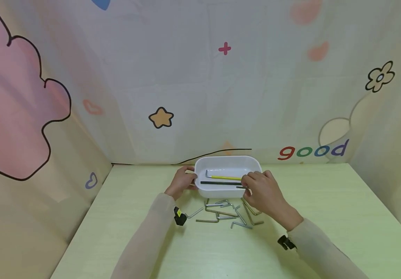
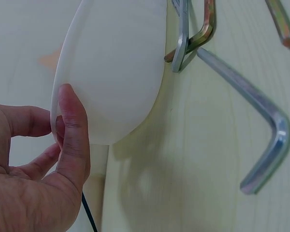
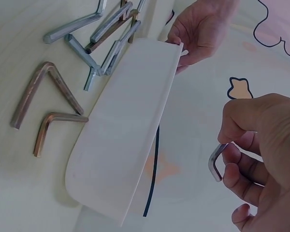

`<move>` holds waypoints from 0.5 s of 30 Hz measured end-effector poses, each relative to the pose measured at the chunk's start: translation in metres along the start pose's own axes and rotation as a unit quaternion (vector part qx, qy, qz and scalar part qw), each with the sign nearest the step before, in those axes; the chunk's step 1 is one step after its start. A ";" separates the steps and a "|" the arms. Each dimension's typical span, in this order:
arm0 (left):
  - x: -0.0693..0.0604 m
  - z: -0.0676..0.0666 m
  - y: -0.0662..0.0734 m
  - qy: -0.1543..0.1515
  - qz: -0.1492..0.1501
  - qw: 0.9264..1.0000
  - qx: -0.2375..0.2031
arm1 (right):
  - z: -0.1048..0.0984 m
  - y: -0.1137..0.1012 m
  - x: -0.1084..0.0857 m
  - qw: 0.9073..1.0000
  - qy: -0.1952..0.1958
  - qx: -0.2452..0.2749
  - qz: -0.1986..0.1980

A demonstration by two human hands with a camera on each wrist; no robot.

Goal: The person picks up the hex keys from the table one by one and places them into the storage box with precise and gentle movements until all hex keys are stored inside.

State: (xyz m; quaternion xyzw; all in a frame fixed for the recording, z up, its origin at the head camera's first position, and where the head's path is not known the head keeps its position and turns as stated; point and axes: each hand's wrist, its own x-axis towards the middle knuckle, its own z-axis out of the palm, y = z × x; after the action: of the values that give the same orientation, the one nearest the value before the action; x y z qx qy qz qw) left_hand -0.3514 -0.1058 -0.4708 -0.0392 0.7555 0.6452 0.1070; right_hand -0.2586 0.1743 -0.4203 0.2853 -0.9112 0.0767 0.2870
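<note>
One white tray holds one yellow rod and one black rod; one held key is in the right hand; four bronze keys and about six silver keys, overlapping, lie on the counter.

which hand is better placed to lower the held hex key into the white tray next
Probably the right hand: it pinches the hex key above the white tray's right end. The left hand holds the tray's left end, so it seems better suited to steadying it.
</note>
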 end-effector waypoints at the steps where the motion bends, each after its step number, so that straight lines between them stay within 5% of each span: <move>1: 0.000 0.000 0.000 0.000 -0.001 1.000 0.000 | 0.001 0.000 0.001 1.000 0.005 0.001 -0.003; 15: 0.000 0.001 0.000 0.001 -0.003 1.000 0.003 | 0.004 -0.002 0.014 1.000 -0.008 0.021 -0.002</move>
State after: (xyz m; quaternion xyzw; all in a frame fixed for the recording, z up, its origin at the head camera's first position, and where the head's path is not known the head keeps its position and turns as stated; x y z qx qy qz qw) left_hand -0.3514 -0.1050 -0.4709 -0.0417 0.7576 0.6422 0.1087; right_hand -0.2687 0.1650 -0.4154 0.2940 -0.9110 0.0933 0.2739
